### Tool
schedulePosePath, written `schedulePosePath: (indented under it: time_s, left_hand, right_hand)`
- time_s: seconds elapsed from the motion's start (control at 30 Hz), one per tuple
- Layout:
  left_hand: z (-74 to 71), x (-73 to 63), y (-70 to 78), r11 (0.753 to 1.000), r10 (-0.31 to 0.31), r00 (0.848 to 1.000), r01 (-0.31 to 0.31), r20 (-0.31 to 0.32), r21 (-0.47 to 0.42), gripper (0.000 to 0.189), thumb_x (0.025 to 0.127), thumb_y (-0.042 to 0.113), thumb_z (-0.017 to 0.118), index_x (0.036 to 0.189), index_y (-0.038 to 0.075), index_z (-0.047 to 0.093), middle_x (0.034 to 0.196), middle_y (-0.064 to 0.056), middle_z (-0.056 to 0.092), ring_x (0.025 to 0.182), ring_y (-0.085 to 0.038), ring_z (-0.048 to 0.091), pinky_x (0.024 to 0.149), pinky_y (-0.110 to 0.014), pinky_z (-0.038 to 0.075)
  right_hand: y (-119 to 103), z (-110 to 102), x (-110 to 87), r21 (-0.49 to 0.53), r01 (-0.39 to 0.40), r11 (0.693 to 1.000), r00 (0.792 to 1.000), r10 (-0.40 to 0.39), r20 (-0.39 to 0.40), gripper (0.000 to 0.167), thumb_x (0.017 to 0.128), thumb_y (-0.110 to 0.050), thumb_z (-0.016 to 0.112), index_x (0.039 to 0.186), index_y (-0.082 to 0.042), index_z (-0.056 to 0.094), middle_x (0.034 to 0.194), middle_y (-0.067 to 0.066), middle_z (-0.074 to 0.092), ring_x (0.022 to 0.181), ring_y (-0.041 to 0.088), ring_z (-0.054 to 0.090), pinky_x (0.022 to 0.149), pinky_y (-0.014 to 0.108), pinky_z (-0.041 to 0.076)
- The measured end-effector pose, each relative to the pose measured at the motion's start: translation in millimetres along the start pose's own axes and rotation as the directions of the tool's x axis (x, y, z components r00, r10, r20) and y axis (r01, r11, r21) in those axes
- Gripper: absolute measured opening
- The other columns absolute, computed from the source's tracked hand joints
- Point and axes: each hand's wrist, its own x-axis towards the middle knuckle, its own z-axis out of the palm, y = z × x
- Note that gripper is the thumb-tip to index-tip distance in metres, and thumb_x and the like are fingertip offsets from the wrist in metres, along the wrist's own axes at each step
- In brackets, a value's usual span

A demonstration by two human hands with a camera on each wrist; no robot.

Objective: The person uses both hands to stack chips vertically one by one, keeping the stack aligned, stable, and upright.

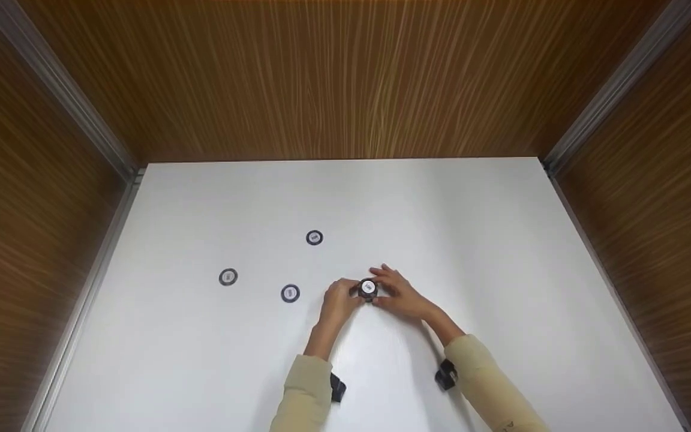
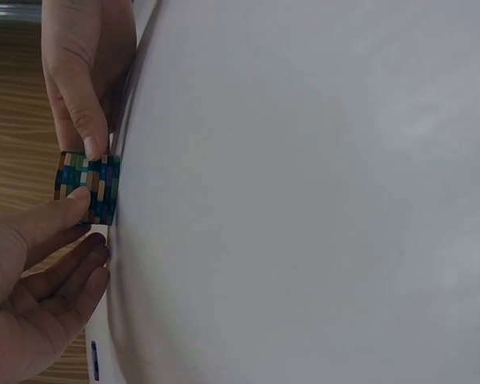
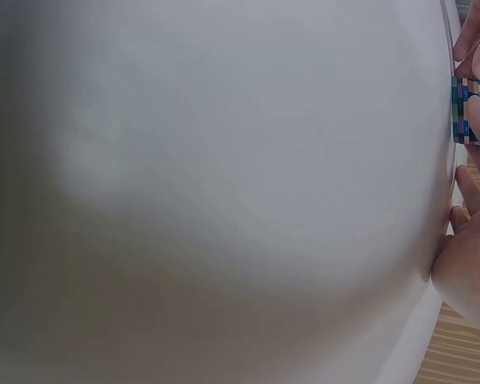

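The chip stack [image 1: 368, 288] (white-centred top) has multicoloured sides.

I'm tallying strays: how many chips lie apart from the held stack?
3 visible: the leftmost chip, the farthest chip, and the chip left of the left hand. Others may be hidden.

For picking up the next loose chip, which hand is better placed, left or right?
Probably the left hand: the nearest loose chip lies on its side of the stack, while the right hand, across the stack, would have farther to reach.
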Motion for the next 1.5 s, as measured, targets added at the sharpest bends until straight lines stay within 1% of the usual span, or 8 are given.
schedulePosePath:
  time_s: [0.2,0.33,0.43,0.6,0.8,1.03,1.27,1.5]
  left_hand:
    - [0.0,-0.2,-0.9,1.000,0.015,1.000,-0.015,-0.009,-0.011,0.029,0.072,0.002,0.073,0.100,0.000,0.068,0.095,-0.011,0.065,0.094,-0.028,0.058,0.086,-0.036,0.044]
    - [1.4,0.1,-1.7,1.000,0.016,1.000,-0.016,-0.017,-0.008,0.028,0.072,0.002,0.073,0.099,-0.001,0.068,0.095,-0.012,0.065,0.094,-0.028,0.058,0.086,-0.036,0.045]
    - [1.8,-0.5,-1.0,1.000,0.009,1.000,-0.009,-0.020,-0.013,0.028,0.072,0.003,0.073,0.099,-0.002,0.067,0.095,-0.012,0.065,0.094,-0.028,0.057,0.086,-0.036,0.045]
    - [1.7,-2.1,0.0,1.000,-0.002,1.000,0.001,-0.015,-0.017,0.028,0.073,0.003,0.073,0.100,-0.002,0.067,0.097,-0.012,0.064,0.096,-0.028,0.057,0.088,-0.035,0.044]
    - [1.2,-1.4,0.5,1.000,-0.026,1.000,0.027,0.008,-0.015,0.030,0.074,0.004,0.073,0.103,-0.001,0.066,0.101,-0.012,0.064,0.099,-0.028,0.056,0.090,-0.035,0.043]
    - [2.5,-0.8,-0.1,1.000,-0.007,1.000,0.007,-0.016,0.000,0.029,0.072,0.003,0.074,0.100,-0.001,0.067,0.097,-0.011,0.065,0.096,-0.028,0.057,0.087,-0.036,0.044]
    - [3.4,-1.7,0.2,1.000,0.012,0.999,-0.011,-0.043,0.014,0.028,0.071,0.002,0.075,0.097,-0.001,0.068,0.095,-0.011,0.064,0.093,-0.028,0.057,0.085,-0.035,0.045]
    - [3.8,-1.7,-0.1,1.000,0.024,0.998,-0.023,-0.051,0.013,0.027,0.071,0.002,0.075,0.097,-0.001,0.067,0.093,-0.010,0.064,0.092,-0.027,0.057,0.085,-0.034,0.045]
  right_hand:
    - [1.2,0.9,0.0,0.009,0.032,0.999,0.999,-0.032,-0.020,0.041,0.081,-0.007,0.069,0.117,0.005,0.054,0.134,0.027,0.039,0.129,0.048,0.017,0.103,0.061,0.003]
    - [-12.1,1.1,1.5,0.003,0.044,0.999,0.998,-0.044,-0.037,0.041,0.077,0.002,0.069,0.114,0.010,0.053,0.130,0.034,0.039,0.126,0.054,0.018,0.101,0.064,0.003]
    - [-14.8,2.1,2.4,-0.005,0.047,0.999,0.998,-0.048,-0.046,0.041,0.075,0.006,0.069,0.112,0.012,0.052,0.128,0.037,0.038,0.124,0.057,0.018,0.100,0.066,0.003]
    - [-1.6,5.2,0.9,-0.020,0.068,0.997,0.996,-0.069,-0.058,0.042,0.075,0.000,0.071,0.113,0.008,0.054,0.129,0.033,0.041,0.125,0.054,0.021,0.100,0.065,0.005]
    - [-1.4,4.2,0.5,-0.029,0.036,0.999,0.998,-0.037,-0.043,0.039,0.079,-0.007,0.070,0.114,0.003,0.055,0.132,0.028,0.041,0.127,0.051,0.021,0.103,0.062,0.006]
    - [-1.3,5.1,1.4,-0.052,0.060,0.997,0.996,-0.063,-0.057,0.042,0.077,-0.004,0.071,0.115,0.004,0.054,0.130,0.029,0.042,0.125,0.052,0.023,0.101,0.065,0.008]
    - [-1.6,5.7,1.5,-0.045,0.054,0.998,0.996,-0.057,-0.065,0.043,0.076,-0.004,0.071,0.114,0.005,0.054,0.130,0.029,0.043,0.125,0.052,0.023,0.101,0.065,0.007]
    - [-2.0,5.4,1.8,-0.066,0.050,0.997,0.996,-0.054,-0.067,0.043,0.075,-0.004,0.072,0.114,0.005,0.054,0.130,0.028,0.043,0.126,0.050,0.024,0.101,0.064,0.009]
